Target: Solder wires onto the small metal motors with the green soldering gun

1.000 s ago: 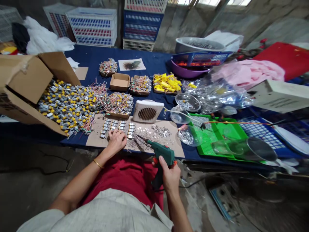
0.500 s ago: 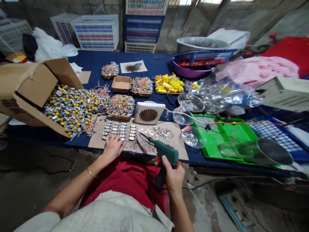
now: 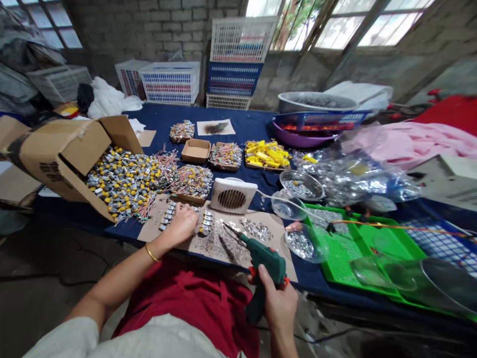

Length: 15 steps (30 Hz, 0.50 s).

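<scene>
My right hand (image 3: 280,303) is wrapped round the grip of a green soldering gun (image 3: 269,259). Its thin dark tip points up and left over the cardboard sheet (image 3: 153,229). Over the rows of small motors (image 3: 205,222) on that sheet lies my left hand (image 3: 183,223), its fingers bent down among the far motors. The fingertips are partly hidden, so what they pinch, if anything, does not show. Loose small metal pieces (image 3: 257,228) are scattered right of the rows. Behind the sheet stands a small white fan unit (image 3: 234,195) with a round grille.
An open carton (image 3: 80,161) spills motors with yellow ends (image 3: 126,181) at left. Shallow boxes hold wired motors (image 3: 192,181) and yellow parts (image 3: 266,154). Clear bowls (image 3: 300,243) and a green tray (image 3: 335,248) stand at right. A pale cable (image 3: 285,199) crosses there.
My left hand has moved from the near end of the motor rows to their far part. The soldering gun stays in my right hand. The camera view has tilted upward.
</scene>
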{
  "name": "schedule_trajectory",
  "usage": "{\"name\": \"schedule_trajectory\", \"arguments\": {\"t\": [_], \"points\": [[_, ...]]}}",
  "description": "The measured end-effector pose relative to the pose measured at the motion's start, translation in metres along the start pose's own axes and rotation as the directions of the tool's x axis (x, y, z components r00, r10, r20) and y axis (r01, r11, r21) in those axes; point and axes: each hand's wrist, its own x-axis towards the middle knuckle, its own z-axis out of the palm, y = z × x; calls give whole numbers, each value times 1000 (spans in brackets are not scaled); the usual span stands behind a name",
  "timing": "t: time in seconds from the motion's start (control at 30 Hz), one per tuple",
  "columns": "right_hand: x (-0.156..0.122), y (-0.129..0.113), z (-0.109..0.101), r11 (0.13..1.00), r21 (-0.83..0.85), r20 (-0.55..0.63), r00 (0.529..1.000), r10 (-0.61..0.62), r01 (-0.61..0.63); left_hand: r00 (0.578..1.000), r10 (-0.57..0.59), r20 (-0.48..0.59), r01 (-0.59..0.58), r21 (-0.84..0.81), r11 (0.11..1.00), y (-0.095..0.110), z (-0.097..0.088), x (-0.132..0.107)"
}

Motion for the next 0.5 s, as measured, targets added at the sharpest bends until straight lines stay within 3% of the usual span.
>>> {"name": "schedule_trajectory", "arguments": {"t": [0.17, 0.27, 0.33, 0.5], "points": [[8, -2, 1, 998, -41, 10, 999, -51, 52, 994, -85, -72, 86, 12, 996, -20, -58, 55], [11, -2, 5, 994, -56, 57, 995, -87, 90, 974, -185, -129, 172, -100, 980, -45, -71, 81], [12, -3, 6, 993, -66, 72, 993, -96, 100, 952, -279, -126, 257, -167, 952, -63, -63, 88], [18, -9, 8, 989, -117, 37, 995, -91, 95, 897, -436, -67, 409, -248, 878, -95, -11, 81]]}}
